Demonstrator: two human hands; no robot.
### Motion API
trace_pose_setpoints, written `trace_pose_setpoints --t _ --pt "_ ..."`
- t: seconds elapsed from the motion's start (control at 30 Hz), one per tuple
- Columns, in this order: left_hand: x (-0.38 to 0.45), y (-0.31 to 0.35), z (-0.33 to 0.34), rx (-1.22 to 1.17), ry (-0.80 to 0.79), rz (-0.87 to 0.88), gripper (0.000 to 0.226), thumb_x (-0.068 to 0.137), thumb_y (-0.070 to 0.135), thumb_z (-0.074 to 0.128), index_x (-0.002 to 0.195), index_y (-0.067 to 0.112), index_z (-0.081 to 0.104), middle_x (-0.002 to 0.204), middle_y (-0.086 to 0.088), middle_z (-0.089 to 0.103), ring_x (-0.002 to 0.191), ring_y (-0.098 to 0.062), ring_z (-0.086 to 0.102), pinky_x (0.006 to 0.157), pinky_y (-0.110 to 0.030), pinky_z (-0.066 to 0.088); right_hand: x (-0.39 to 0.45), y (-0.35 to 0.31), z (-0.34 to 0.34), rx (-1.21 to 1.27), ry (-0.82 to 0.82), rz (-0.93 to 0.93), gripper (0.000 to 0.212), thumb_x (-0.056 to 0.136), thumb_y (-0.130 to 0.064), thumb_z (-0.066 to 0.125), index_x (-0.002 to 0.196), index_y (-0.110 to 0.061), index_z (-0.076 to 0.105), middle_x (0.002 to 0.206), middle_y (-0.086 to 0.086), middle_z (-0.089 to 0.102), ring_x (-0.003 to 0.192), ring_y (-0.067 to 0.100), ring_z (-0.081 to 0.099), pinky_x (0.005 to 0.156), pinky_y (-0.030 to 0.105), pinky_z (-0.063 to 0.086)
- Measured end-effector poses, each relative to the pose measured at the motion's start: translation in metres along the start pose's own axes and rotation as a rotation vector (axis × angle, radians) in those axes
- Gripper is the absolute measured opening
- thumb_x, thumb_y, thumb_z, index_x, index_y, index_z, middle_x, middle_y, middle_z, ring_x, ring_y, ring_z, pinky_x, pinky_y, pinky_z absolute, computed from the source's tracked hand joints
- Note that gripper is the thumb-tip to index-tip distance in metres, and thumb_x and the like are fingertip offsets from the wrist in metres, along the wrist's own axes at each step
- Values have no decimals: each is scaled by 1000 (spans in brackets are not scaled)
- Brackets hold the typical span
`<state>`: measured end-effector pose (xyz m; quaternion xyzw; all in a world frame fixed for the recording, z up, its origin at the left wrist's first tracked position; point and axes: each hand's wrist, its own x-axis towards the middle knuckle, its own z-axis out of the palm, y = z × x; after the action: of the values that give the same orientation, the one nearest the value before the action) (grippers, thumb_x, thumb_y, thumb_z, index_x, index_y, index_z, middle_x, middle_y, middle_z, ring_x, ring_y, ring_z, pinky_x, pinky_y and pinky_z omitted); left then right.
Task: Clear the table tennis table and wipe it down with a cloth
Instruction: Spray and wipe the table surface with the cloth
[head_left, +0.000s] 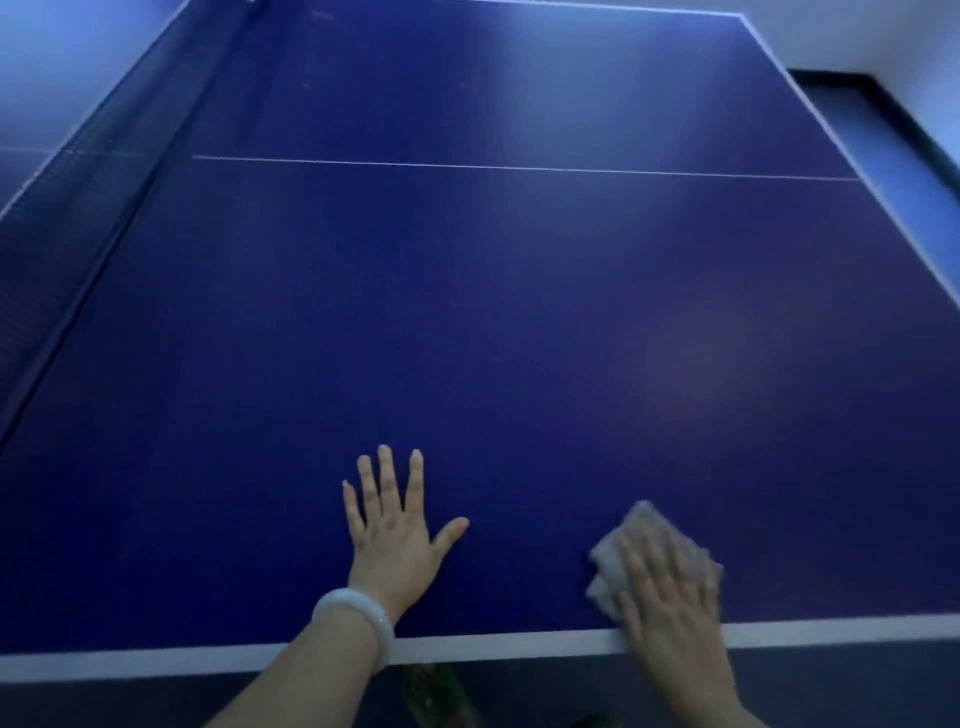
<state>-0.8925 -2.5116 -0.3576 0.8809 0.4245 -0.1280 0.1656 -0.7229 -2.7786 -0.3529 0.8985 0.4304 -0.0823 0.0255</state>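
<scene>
Fingers (670, 571) of the right hand (670, 608) lie straight and slightly spread, pressing flat on the folded grey cloth (631, 540); motion blur hides finer detail. Fingers of the left hand (395, 530) are splayed wide, palm flat on the dark blue table tennis table (467, 312), holding nothing.

Head view: the cloth sits at 5 o'clock in the frame, just inside the white edge line (493, 647) and directly beneath the right palm. Its long axis runs roughly 11 to 5 o'clock. The left hand rests near it at 9 o'clock, wearing a pale bangle (358, 618). Unwiped surface appears to extend from the cloth toward 12 o'clock, up to the centre line (519, 167); the right hand is judged to drive the coming stroke. The black net (78, 208) stands at 10 o'clock.
</scene>
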Motion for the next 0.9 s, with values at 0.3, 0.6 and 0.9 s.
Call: trace_pose_setpoints --t 0.3,0.6,0.9 --pt "7 1 -5 22 -75 -47 98 73 85 9 138 31 -40 149 -7 -44 139 -29 -38 112 -49 -23 0 -44 3 97 13 69 61 99 -43 23 156 -22 14 164 3 0 151 26 3 115 58 14" --pt "-7 122 2 43 74 280 82 94 60 38 155 19 3 162 -11 -10 148 -26 -14 120 -42 -5 -27 69 8 201 89 511 61 98 -45 13 155 -24 4 164 0 -5 151 20 -7 121 52 0" --pt "-41 282 46 181 -125 440 90 94 64 35 152 17 -15 158 -15 -24 146 -32 -21 119 -47 -8 -23 147 -9 759 368 1120 75 100 -39 43 156 -9 3 163 2 -14 149 27 2 113 45 31"
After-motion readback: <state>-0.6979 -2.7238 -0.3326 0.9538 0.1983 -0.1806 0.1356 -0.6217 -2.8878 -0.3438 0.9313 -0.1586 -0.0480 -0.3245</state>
